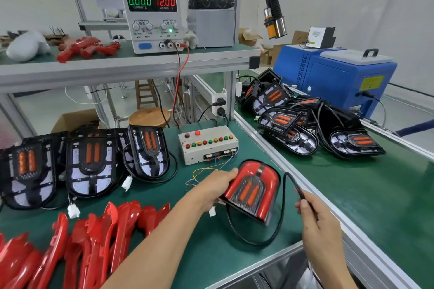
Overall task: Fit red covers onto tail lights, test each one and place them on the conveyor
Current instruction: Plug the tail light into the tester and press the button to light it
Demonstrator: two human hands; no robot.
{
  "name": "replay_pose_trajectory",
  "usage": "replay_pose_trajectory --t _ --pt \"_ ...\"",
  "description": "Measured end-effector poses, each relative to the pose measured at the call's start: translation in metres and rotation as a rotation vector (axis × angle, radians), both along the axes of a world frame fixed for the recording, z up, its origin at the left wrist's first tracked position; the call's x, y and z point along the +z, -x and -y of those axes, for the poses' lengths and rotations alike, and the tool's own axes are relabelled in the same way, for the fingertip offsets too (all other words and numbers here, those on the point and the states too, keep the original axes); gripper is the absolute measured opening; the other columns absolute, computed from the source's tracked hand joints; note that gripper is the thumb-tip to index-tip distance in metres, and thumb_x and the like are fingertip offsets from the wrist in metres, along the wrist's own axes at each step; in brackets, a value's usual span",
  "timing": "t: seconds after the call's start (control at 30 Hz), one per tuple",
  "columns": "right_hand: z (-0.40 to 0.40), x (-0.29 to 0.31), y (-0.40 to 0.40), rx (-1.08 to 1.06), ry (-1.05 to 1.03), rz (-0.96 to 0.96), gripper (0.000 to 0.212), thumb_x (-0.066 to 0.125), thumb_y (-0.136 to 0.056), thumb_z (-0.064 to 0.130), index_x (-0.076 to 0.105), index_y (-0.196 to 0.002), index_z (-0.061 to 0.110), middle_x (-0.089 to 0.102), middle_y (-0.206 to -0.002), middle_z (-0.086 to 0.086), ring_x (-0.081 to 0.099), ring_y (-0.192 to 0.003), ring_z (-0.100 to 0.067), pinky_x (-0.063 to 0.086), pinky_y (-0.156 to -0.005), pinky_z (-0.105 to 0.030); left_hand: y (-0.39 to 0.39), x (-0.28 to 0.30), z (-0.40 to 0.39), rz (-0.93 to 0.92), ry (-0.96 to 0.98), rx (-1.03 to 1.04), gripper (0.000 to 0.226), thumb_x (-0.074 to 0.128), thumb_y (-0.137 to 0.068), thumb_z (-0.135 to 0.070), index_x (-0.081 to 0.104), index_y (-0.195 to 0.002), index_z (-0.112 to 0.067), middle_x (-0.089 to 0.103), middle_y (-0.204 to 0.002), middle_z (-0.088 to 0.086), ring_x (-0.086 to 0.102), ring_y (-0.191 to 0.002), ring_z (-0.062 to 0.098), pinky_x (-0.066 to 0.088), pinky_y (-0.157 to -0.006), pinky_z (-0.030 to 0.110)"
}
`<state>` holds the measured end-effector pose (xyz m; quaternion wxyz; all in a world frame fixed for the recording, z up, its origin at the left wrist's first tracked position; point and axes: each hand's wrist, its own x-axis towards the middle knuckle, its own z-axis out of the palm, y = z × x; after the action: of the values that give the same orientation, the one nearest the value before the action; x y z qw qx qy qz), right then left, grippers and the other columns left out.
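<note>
The left hand (212, 189) grips a covered light (252, 191) at lower centre, held above the desk (211, 253); the right hand (315, 216) pinches its cable (283, 206). This one looks fitted, likely awaiting or just past testing at the button box (207, 144); it has not reached the conveyor (375, 183). Three bare lights (90, 164) wait at left, roughly seven red covers (94, 237) at lower left. The uncovered pile (305, 119) at right is too tangled to count.

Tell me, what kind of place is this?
Probably a factory assembly station for vehicle tail lights: a white bench power supply with lit digits, a row of glossy red plastic covers, and a green-belted conveyor carrying black uncovered tail lights.
</note>
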<state>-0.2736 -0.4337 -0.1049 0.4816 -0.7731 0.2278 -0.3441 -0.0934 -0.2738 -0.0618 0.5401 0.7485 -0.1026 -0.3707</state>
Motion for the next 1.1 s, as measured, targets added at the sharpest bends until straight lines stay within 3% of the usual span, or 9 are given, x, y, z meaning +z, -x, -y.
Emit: replay_pose_trajectory --t 0.1,0.17,0.33,0.47,0.63,0.83,0.9,0.97,1.1 --pt "0.000 -0.005 -0.001 -0.007 0.213 0.126 0.022 0.048 -0.105 0.028 0.068 -0.113 0.033 0.063 -0.096 0.016 0.059 -0.096 -0.003 0.042 -0.084 -0.014 -0.005 0.009 -0.005 -0.176 0.235 0.240 0.036 0.052 -0.104 -0.045 0.070 -0.086 -0.020 0.074 -0.081 0.002 0.068 -0.078 0.021 0.053 -0.077 0.034" --pt "-0.003 -0.009 -0.006 0.029 0.443 0.173 0.032 0.047 -0.099 0.024 0.072 -0.117 0.018 0.062 -0.099 0.012 0.055 -0.095 -0.009 0.041 -0.091 -0.028 -0.009 0.017 -0.011 -0.317 0.345 0.302 0.030 0.059 -0.100 -0.040 0.072 -0.082 -0.020 0.075 -0.086 0.004 0.067 -0.078 0.021 0.048 -0.071 0.032" --pt "-0.003 -0.012 -0.025 0.095 0.969 0.171 0.035 0.050 -0.088 0.000 0.073 -0.107 0.020 0.063 -0.092 0.003 0.052 -0.087 -0.014 0.030 -0.106 -0.056 -0.004 0.025 -0.025 -0.477 0.467 0.215 0.039 0.054 -0.099 -0.039 0.081 -0.097 -0.011 0.074 -0.117 0.019 0.069 -0.108 0.040 0.048 -0.099 0.060" --pt "0.005 -0.009 -0.034 0.178 1.136 0.046 0.050 0.051 -0.072 -0.005 0.063 -0.109 0.028 0.057 -0.095 0.010 0.053 -0.093 -0.016 0.018 -0.118 -0.060 0.007 0.025 -0.027 -0.531 0.539 0.174 0.042 0.054 -0.100 -0.044 0.076 -0.111 -0.009 0.070 -0.123 0.021 0.064 -0.113 0.042 0.049 -0.099 0.057" --pt "0.001 -0.004 -0.036 0.204 1.194 0.006 0.054 0.050 -0.075 -0.005 0.066 -0.114 0.028 0.055 -0.107 0.006 0.051 -0.105 -0.023 0.023 -0.117 -0.062 0.021 0.021 -0.018 -0.546 0.551 0.269 0.044 0.059 -0.097 -0.047 0.081 -0.089 -0.010 0.076 -0.107 0.016 0.075 -0.086 0.029 0.058 -0.084 0.043" --pt "-0.037 -0.014 -0.009 -0.065 0.199 -0.035 0.046 0.073 -0.089 0.009 0.065 -0.132 0.022 0.041 -0.148 -0.010 0.036 -0.138 -0.017 0.032 -0.114 -0.045 0.031 0.022 -0.003 -0.534 0.757 0.389 0.042 0.060 -0.100 -0.042 0.081 -0.105 -0.006 0.076 -0.113 0.015 0.075 -0.087 0.027 0.060 -0.085 0.040" --pt "-0.057 -0.010 -0.002 -0.161 -0.202 -0.063 0.042 0.069 -0.093 0.022 0.057 -0.133 0.027 0.043 -0.143 -0.005 0.049 -0.121 -0.005 0.039 -0.109 -0.041 0.033 0.027 0.002 -0.520 0.826 0.399 0.041 0.059 -0.100 -0.041 0.079 -0.113 -0.007 0.075 -0.117 0.016 0.075 -0.091 0.026 0.061 -0.087 0.040" --pt "-0.072 -0.001 -0.001 -0.188 -0.694 -0.076 0.033 0.067 -0.095 0.030 0.057 -0.123 0.016 0.057 -0.127 -0.014 0.064 -0.098 -0.017 0.051 -0.093 -0.045 0.035 0.032 0.009 -0.507 0.886 0.401 0.039 0.057 -0.102 -0.039 0.076 -0.118 -0.008 0.076 -0.114 0.015 0.076 -0.087 0.025 0.064 -0.077 0.037" --pt "-0.083 0.025 -0.010 0.221 -1.463 -0.067 0.079 0.063 -0.085 0.062 0.040 -0.143 0.015 0.065 -0.117 -0.030 0.074 -0.088 -0.046 0.058 -0.073 -0.048 0.042 0.036 0.020 -0.510 0.950 0.369 0.042 0.052 -0.103 -0.037 0.082 -0.105 -0.008 0.076 -0.113 0.015 0.076 -0.089 0.026 0.061 -0.083 0.038"
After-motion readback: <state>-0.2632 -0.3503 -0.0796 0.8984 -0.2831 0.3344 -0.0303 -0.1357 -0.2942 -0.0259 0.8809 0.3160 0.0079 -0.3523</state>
